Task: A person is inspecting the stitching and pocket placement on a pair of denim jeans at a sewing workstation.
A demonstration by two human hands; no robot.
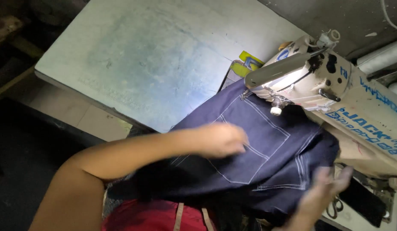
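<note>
Dark blue denim (267, 141) with white stitching and a sewn-on pocket lies across the sewing table, pushed under the head of a cream sewing machine (331, 85). My left hand (222, 139) rests fingers-down on the denim at the pocket's left edge, pressing the cloth. My right hand (324, 190) is blurred at the lower right, fingers spread against the cloth's near-right edge below the machine. Whether it grips the fabric is unclear.
A pale, stained tabletop (155, 55) stretches to the upper left. A yellow-green object (247, 63) sits behind the machine head. Scissors (335, 207) lie near the right edge. Red cloth (151, 216) shows at the bottom, dark floor on the left.
</note>
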